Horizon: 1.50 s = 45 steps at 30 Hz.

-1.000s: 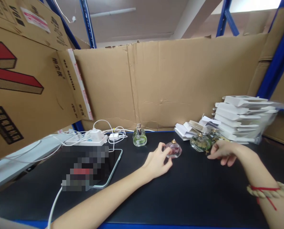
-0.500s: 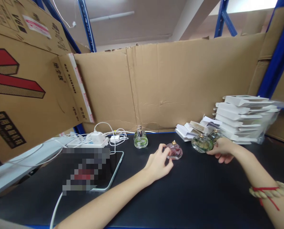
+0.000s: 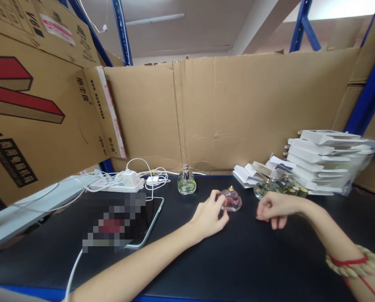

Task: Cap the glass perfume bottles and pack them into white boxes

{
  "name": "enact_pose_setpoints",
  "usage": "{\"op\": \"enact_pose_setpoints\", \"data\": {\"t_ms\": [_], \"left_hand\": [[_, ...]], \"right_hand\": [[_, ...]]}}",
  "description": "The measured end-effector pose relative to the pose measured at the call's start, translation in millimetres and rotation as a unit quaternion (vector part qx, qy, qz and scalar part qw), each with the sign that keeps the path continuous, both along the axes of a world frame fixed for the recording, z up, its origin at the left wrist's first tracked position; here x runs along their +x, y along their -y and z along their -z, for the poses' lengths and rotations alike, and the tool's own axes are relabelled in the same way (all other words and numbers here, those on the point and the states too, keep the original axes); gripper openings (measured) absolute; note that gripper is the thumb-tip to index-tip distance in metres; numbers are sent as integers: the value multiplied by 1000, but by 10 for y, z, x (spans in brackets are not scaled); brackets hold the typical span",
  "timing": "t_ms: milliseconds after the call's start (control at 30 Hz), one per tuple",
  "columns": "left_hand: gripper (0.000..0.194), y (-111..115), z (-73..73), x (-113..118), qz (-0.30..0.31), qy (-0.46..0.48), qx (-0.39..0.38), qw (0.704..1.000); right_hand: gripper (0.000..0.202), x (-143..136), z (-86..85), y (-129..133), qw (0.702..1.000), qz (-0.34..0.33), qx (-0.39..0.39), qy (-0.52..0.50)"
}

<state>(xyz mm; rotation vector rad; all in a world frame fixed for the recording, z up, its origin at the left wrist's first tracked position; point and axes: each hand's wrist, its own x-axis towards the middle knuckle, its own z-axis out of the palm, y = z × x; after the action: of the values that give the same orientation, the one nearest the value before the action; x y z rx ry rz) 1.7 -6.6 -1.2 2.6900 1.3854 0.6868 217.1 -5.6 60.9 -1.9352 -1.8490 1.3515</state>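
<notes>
Across the black tabletop (image 3: 238,260), my right hand (image 3: 280,207), contents unclear, moves off green glass bottles (image 3: 263,188) at right, nearing the pink oval glass bottle (image 3: 233,202) my left hand (image 3: 206,214) holds.

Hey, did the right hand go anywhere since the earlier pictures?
Yes. Against the stack of white boxes, the right hand has moved left, closer to the pink bottle.

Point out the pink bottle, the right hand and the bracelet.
Pink bottle (image 3: 233,201), head view, on its glass body.
Right hand (image 3: 277,206), head view, on its back.
Bracelet (image 3: 352,270), head view, on its pale band.
</notes>
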Motion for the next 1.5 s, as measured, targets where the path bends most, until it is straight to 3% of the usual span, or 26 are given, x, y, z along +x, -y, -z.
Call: {"op": "enact_pose_setpoints", "data": {"t_ms": [100,300,500,700,867,1500], "left_hand": [[22,6,-6,0,2,15,-1,1000],[24,-10,9,-2,14,20,4,1000],[28,-16,13,-7,24,-2,5,1000],[32,-15,10,-11,30,-6,13,999],[32,-25,26,-8,31,-8,14,999],[33,-15,13,-8,37,-21,9,999]], "right_hand": [[30,-121,44,-49,995,-46,66,-54],[37,-193,44,-125,957,-3,274,-92],[45,-265,98,-130,909,1,391,-146],[38,-333,200,-158,862,-48,484,-142],[37,-367,257,-172,856,-51,492,-152],[42,-439,311,-192,876,25,438,-201]]}}
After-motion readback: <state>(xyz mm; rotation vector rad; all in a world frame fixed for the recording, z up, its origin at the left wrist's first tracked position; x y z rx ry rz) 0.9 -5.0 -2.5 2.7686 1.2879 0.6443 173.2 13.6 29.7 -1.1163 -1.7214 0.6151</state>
